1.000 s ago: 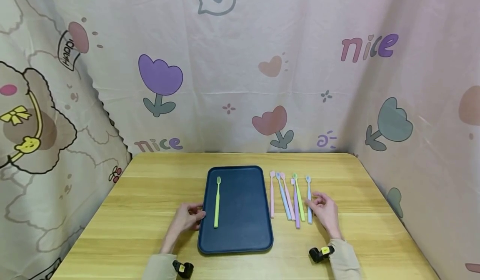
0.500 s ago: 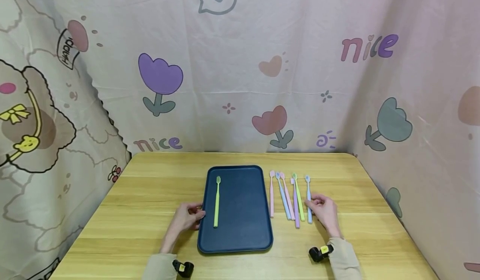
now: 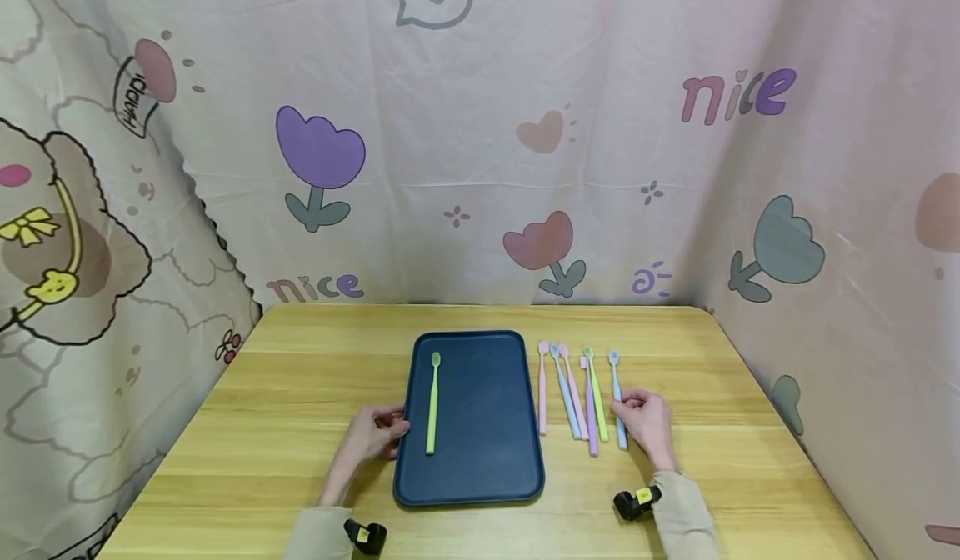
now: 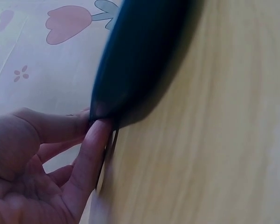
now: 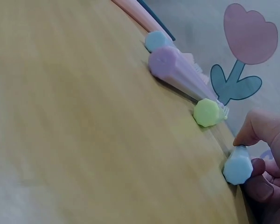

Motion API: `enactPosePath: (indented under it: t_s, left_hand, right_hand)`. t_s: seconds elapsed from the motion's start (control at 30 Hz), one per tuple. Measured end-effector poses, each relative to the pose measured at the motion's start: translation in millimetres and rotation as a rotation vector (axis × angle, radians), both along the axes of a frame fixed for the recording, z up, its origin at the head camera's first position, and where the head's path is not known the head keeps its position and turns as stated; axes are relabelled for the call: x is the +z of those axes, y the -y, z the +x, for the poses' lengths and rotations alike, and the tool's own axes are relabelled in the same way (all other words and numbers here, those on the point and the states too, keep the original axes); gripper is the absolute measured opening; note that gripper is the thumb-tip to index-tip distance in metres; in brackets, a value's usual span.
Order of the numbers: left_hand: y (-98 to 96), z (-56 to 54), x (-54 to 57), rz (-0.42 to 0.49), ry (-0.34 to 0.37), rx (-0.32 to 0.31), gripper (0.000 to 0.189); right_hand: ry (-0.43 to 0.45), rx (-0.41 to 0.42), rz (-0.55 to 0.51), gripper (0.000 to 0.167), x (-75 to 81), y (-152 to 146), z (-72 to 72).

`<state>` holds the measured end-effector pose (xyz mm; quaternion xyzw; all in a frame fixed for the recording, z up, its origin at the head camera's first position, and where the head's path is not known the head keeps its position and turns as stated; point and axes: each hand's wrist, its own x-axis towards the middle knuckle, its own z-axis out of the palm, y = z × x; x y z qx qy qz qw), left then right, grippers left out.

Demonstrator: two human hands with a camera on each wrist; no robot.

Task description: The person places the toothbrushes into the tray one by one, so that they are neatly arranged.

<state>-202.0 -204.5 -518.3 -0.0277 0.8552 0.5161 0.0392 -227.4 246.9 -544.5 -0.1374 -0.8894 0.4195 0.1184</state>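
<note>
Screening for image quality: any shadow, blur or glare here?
Head view: a soft shadow down the printed curtain at right; left wrist view: dim, the dark blue tray soft-edged; right wrist view: a pale sheen on the wood-grain tabletop at lower left.

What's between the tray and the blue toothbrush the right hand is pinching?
Head view, from the tray outward: pink toothbrush, another blue toothbrush, second pink toothbrush, purple toothbrush, green toothbrush, all lying on the table.
</note>
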Motion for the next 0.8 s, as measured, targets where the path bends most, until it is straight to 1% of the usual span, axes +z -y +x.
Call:
enactPosePath:
  t_s: [0.17, 0.47, 0.57, 0.67, 0.7, 0.77, 0.8]
  left_hand:
    - [0.5, -0.5, -3.1, -0.003, 0.001, 0.002, 0.035]
    - [-0.1, 0.2, -2.0, 0.006, 0.001, 0.005, 0.034]
    - [0.9, -0.3, -2.3, 0.005, -0.010, -0.008, 0.035]
    - [3.0, -0.4, -3.4, 0.017, -0.039, -0.028, 0.035]
    - [4.4, -0.2, -4.2, 0.025, -0.067, -0.053, 0.035]
    - [6.4, -0.5, -6.2, 0.041, -0.078, -0.069, 0.036]
    - [7.9, -0.2, -7.4, 0.046, -0.103, -0.084, 0.036]
  right_hand:
    - [0.005, 0.008, 0.000, 0.019, -0.7, -0.5, 0.6]
    - [0.013, 0.020, -0.013, 0.020, -1.1, -1.2, 1.7]
    - [0.005, 0.020, -0.008, 0.019, -1.2, -1.4, 2.2]
    - [-0.001, 0.019, -0.005, 0.019, -0.6, -1.2, 3.0]
    - [-0.003, 0.019, -0.004, 0.019, -0.5, -1.2, 3.1]
    - [-0.004, 0.022, -0.008, 0.020, -0.3, -1.3, 3.2]
    - [-0.003, 0.023, -0.009, 0.020, 0.1, -1.2, 3.3]
